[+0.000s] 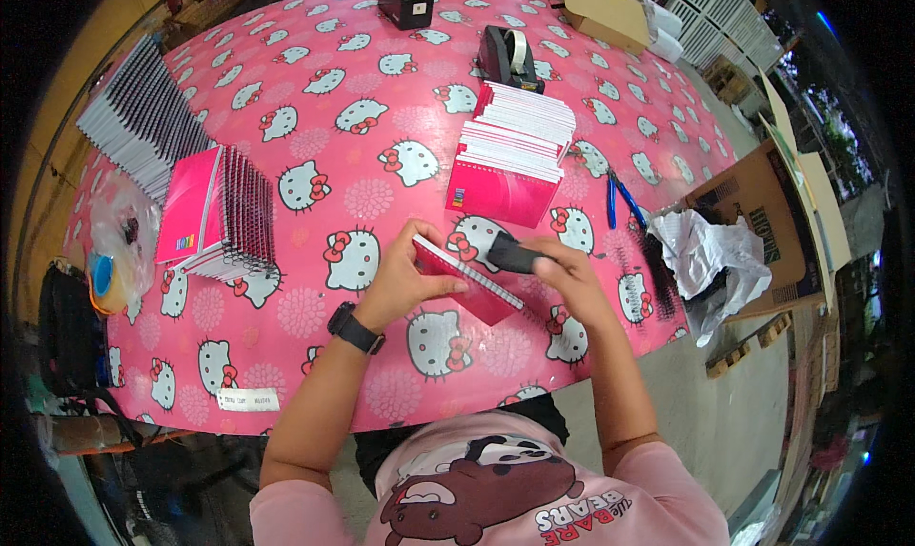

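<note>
My left hand (405,277) grips a pink notebook (488,305) on edge, thumb on the near side, its white row of punched holes facing up. A thin dark coil seems to stick out past its right end. Just right of it, my right hand (575,277) is closed on a flat black block-like piece (513,254), whose exact kind I cannot make out. Beyond my hands stands a row of pink notebooks (505,192) with white pages. To the left are a stack of coil-bound pink notebooks (195,203) and a taller dark-coiled stack (143,117).
Blue-handled pliers (624,201) lie on the pink patterned table near loose black coils (656,274). Crumpled white paper (710,260) hangs by a cardboard box (762,217). Two tape dispensers (510,58) stand at the back. A plastic bag (124,227) and tape roll (103,277) are left.
</note>
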Demonstrator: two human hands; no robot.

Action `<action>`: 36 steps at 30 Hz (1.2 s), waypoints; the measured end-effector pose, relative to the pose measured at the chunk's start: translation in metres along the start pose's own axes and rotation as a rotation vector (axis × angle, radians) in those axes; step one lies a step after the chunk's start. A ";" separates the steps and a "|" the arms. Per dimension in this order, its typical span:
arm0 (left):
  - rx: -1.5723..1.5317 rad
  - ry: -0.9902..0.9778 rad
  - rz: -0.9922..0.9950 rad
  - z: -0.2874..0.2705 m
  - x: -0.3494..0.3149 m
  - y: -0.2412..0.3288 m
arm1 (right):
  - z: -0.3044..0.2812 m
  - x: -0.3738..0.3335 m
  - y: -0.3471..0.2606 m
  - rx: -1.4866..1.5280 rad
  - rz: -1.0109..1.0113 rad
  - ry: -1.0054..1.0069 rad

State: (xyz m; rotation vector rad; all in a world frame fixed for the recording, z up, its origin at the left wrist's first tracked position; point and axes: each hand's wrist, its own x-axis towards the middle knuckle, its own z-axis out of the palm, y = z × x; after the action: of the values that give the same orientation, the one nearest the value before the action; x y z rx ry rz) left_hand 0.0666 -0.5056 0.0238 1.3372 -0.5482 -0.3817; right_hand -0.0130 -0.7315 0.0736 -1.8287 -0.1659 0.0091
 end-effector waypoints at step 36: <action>0.040 -0.036 0.043 0.012 -0.001 0.011 | -0.024 -0.050 0.017 -1.044 -0.034 0.356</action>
State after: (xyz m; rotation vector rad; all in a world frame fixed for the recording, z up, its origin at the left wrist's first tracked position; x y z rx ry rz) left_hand 0.0582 -0.5120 0.0355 1.3569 -0.6169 -0.3619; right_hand -0.0581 -0.7652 0.0594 -2.8201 0.0777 -0.5085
